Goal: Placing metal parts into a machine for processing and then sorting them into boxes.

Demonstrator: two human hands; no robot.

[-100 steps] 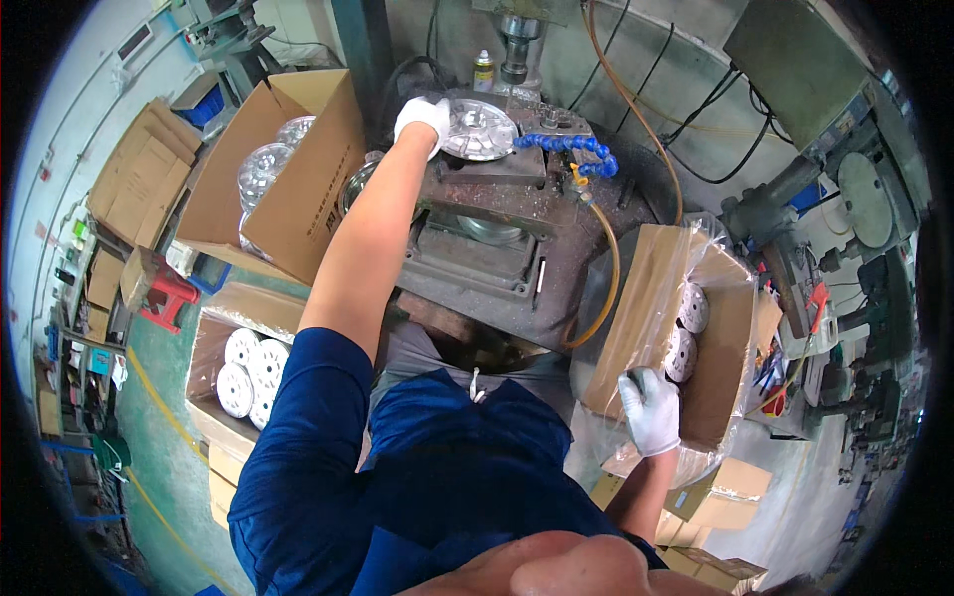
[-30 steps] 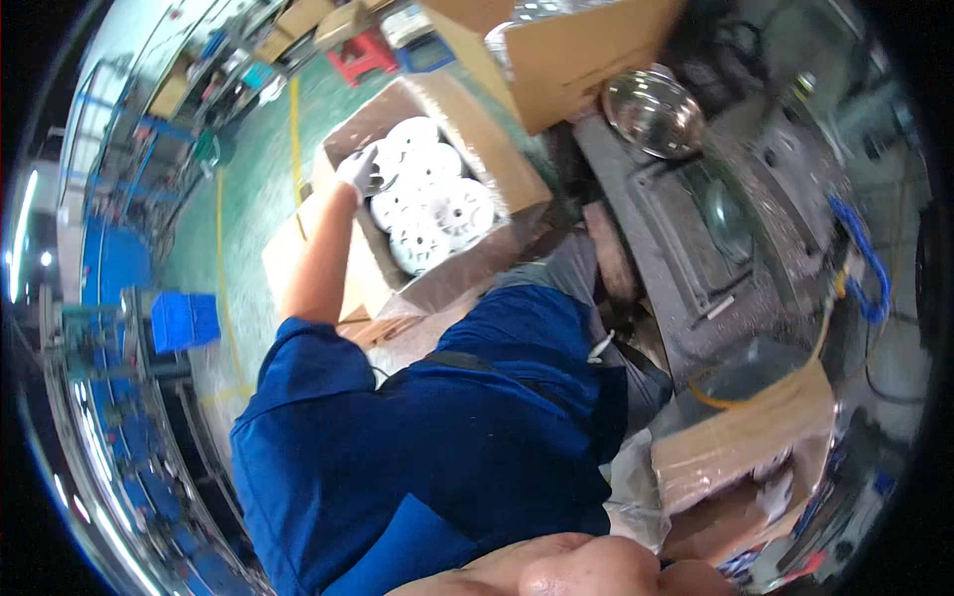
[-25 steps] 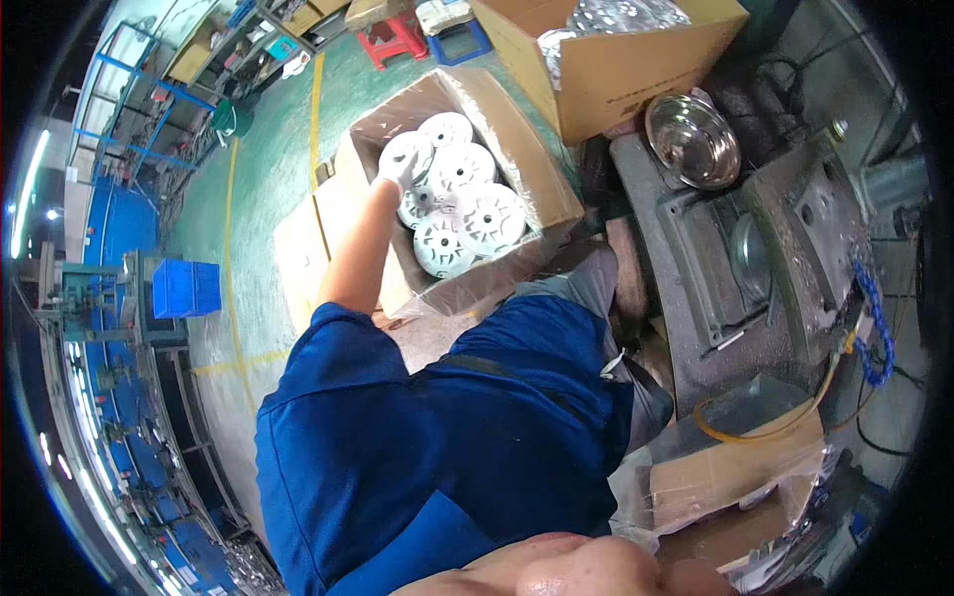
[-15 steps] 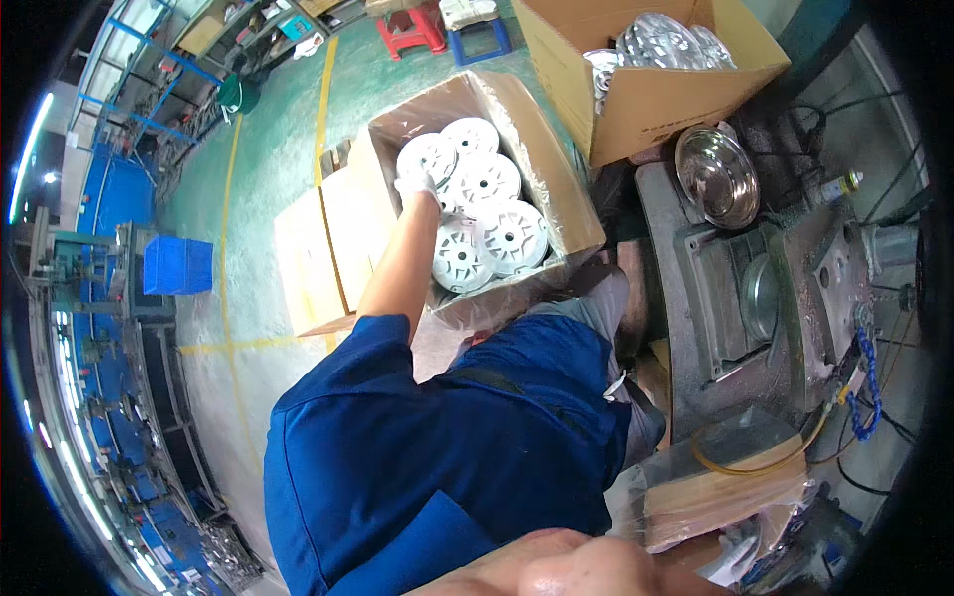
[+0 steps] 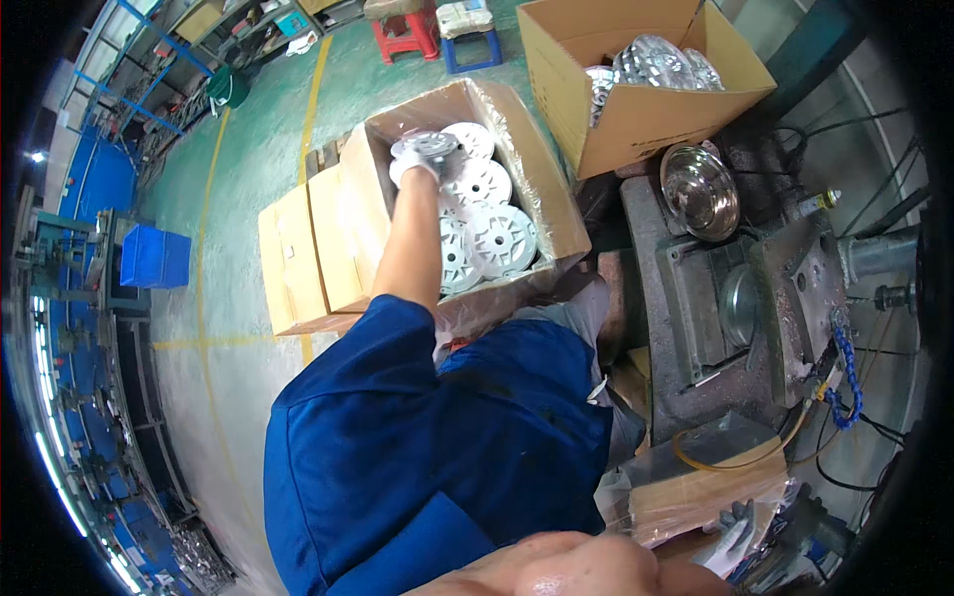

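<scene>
My left hand (image 5: pixel 411 167), in a white glove, reaches into an open cardboard box (image 5: pixel 370 204) lined with clear plastic. It is closed on the near edge of a round silver-grey metal disc (image 5: pixel 427 145), which is tilted up above the others. Several more pale discs (image 5: pixel 504 240) with a centre hole and raised ribs lie in the box. At the lower right, my right hand (image 5: pixel 733 534), in a white glove with grey fingertips, is beside a plastic-covered cardboard stack (image 5: pixel 701 495). Its fingers look apart, and nothing shows in them.
On my right stands a metal machine (image 5: pixel 696 298) with a shiny round dish (image 5: pixel 701 192) on it. Another open carton (image 5: pixel 646 124) holds shiny metal parts. Closed cartons (image 5: pixel 313 253) adjoin the disc box on its left. A blue bin (image 5: pixel 156 256) stands farther left.
My left hand has tilted the disc up from its flat position among the others. My right hand has come further into view at the lower right. The whole view has shifted slightly.
</scene>
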